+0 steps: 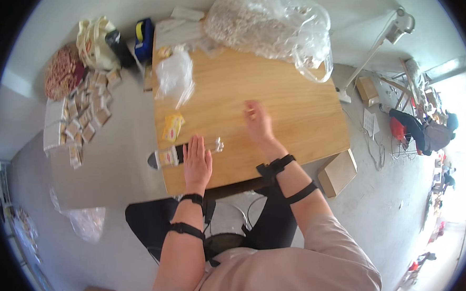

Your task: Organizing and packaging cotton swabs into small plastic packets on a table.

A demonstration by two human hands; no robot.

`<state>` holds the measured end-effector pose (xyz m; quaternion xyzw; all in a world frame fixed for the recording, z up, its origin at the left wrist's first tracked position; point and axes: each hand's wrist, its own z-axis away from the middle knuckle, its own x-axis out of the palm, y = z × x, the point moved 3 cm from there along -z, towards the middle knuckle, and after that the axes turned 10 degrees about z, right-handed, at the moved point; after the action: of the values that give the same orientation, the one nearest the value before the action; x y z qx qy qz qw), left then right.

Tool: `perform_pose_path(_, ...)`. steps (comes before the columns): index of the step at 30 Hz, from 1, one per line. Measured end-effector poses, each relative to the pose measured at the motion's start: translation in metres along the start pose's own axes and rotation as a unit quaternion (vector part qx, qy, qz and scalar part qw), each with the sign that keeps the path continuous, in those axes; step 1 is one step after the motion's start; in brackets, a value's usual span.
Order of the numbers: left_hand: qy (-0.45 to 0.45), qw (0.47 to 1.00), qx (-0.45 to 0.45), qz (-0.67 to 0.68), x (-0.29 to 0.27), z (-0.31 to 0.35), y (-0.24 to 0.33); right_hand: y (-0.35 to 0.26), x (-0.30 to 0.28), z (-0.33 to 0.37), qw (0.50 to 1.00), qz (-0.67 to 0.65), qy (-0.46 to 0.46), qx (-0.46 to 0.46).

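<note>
My left hand (197, 160) lies flat with its fingers stretched out, pressed on a long, narrow dark item (179, 153) near the table's front left. The item's rounded grey end (152, 161) sticks out past the table's left edge. A white and yellow label (166, 157) sits beside that end. Small whitish, shiny pieces (219, 144) show to the right of the fingers. Over the middle of the table, my right hand (258, 122) is raised with curled fingers; whatever they hold is too small to name. Just beyond my left hand lies a yellow and white packet (173, 126).
A large clear bag of small pale pieces (269, 25) fills the table's back. A crumpled clear plastic bag (175, 77) lies back left. Several small packed boxes (86, 113) are piled on the grey surface at left. A cardboard box (338, 173) stands beside the table's right front corner.
</note>
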<state>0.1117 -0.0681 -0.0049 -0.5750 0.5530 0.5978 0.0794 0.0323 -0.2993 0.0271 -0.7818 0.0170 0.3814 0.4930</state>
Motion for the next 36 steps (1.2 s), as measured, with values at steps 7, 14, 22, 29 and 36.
perform_pose_path(7, -0.025, 0.999, -0.003, -0.032, 0.002, 0.0, 0.004, 0.018, -0.125, -0.18, 0.955, 0.215, 0.171, -0.116)
perform_pose_path(14, -0.051, 0.997, -0.027, -0.042, -0.006, 0.004, 0.004, -0.006, -0.166, -0.267, 0.781, 0.622, 0.047, -0.024)
perform_pose_path(22, -0.058, 0.997, -0.016, -0.053, -0.002, 0.0, 0.004, -0.087, -0.002, -0.251, 0.916, 0.257, 0.055, -0.303)
perform_pose_path(29, -0.049, 0.998, 0.004, -0.041, 0.008, -0.006, 0.011, -0.237, 0.078, -0.194, 0.979, -0.123, 0.041, -0.16)
perform_pose_path(36, -0.032, 0.998, -0.01, -0.049, -0.004, 0.003, 0.001, -0.218, -0.032, -0.191, 0.972, 0.105, 0.093, -0.189)
